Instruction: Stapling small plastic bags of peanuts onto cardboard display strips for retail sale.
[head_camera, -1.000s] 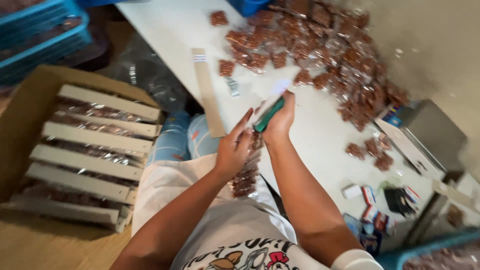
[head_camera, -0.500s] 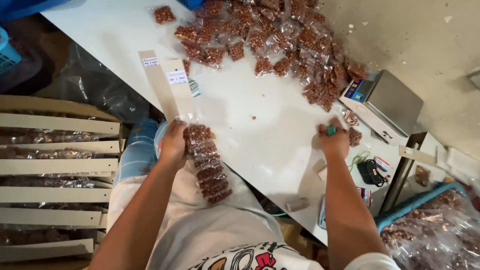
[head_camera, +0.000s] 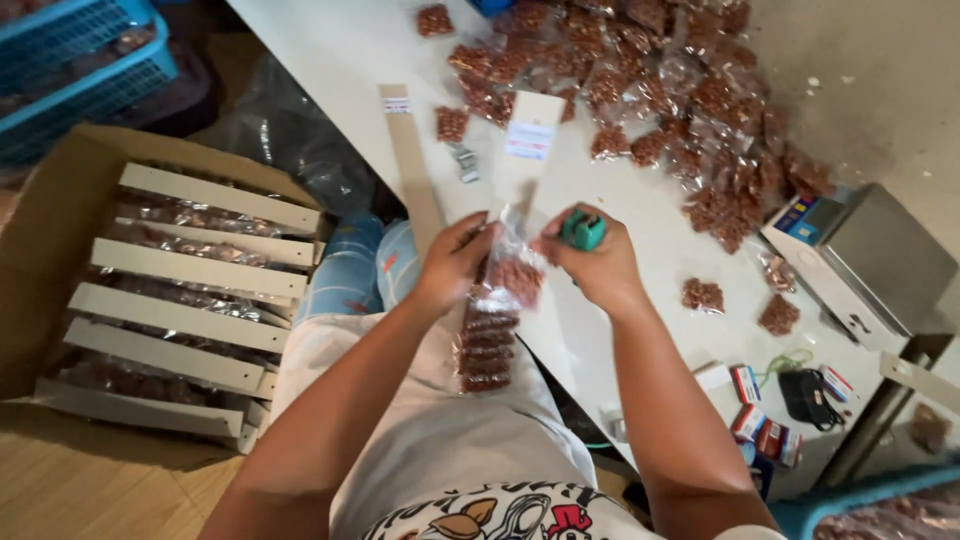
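Strip of snack packets hangs lengthwise toward the body. Left hand pinches its top; right hand, just beside, grips a green stapler.

At frame centre my left hand pinches a clear packet topping a hanging strip of snack packets. My right hand grips a green stapler against it. Loose packets fill the table at upper right; a box sits at left.
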